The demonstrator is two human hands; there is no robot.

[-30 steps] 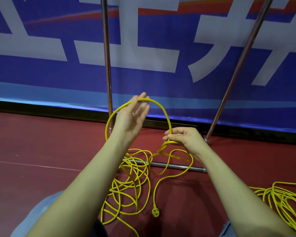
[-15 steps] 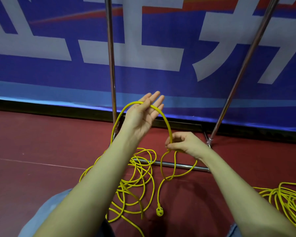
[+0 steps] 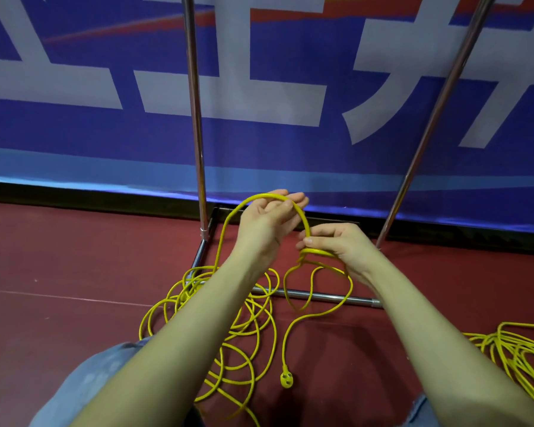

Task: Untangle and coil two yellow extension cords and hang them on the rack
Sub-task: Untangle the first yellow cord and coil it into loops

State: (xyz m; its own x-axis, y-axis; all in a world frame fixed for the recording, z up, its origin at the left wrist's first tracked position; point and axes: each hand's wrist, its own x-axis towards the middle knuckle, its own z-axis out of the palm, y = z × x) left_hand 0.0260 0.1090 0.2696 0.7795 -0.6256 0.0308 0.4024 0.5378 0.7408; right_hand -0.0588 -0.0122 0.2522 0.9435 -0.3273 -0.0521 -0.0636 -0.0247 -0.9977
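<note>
Banner point(image 3: 290, 87) in blue with large white characters fills the whole upper part of the view, standing behind a dark red floor point(image 3: 59, 272). In front of the banner stands the metal rack point(image 3: 195, 118), seen as two shiny uprights and a low crossbar lying on the floor between them. Two bare forearms reach forward from the bottom edge, over knees in blue denim point(image 3: 84, 386). On the floor below the left forearm lies the first yellow extension cord point(image 3: 253, 343) in a loose tangle of loops, partly across the rack's crossbar; a strand rises from it in an arch to the hands. The second yellow extension cord point(image 3: 518, 346) sits in a bundle of loops at the right edge, well apart from the first. The left hand point(image 3: 265, 223) is raised with its fingers loosely curled around the top of the arch of cord. The right hand point(image 3: 336, 245), just beside it and slightly lower, pinches the cord between thumb and fingers and holds a few small loops that hang below it. From those loops one strand drops to the plug point(image 3: 285, 380), which lies on the floor.
</note>
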